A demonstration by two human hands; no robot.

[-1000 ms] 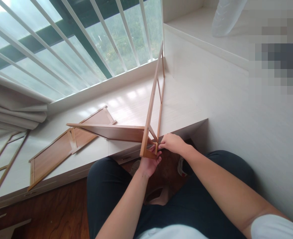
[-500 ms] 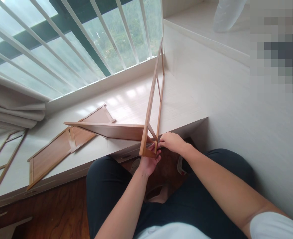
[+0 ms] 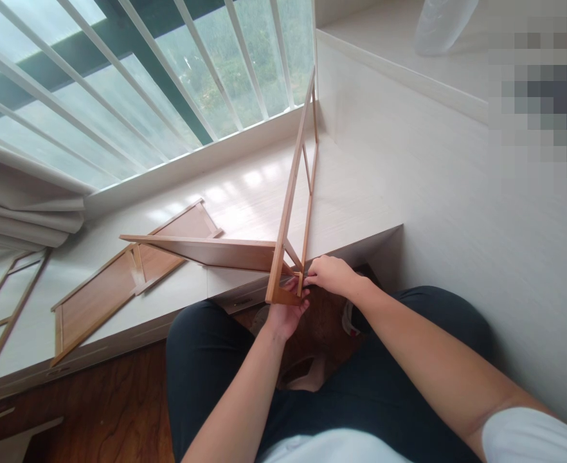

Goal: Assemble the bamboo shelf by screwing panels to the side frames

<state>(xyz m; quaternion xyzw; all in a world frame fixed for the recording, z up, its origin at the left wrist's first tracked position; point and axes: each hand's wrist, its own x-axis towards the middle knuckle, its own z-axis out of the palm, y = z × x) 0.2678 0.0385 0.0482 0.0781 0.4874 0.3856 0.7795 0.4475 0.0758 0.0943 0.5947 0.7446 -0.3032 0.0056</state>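
A wooden side frame [image 3: 293, 193] stands on edge on the white window ledge [image 3: 351, 199], with a brown shelf board [image 3: 206, 249] jutting left from its near end. My left hand [image 3: 286, 315] cups the frame's lower near corner from beneath. My right hand [image 3: 329, 275] pinches at that same corner from the right; whatever small thing sits between its fingers is hidden.
A second brown panel [image 3: 129, 276] lies flat on the ledge to the left, and another frame [image 3: 4, 308] lies at the far left. White window bars [image 3: 187, 71] rise behind. A white wall [image 3: 457, 193] stands to the right. My dark-trousered knees [image 3: 206, 360] sit over the wood floor.
The view has drifted slightly, so the frame and both hands sit a little higher and further left. My hands keep their hold at the frame's near corner.
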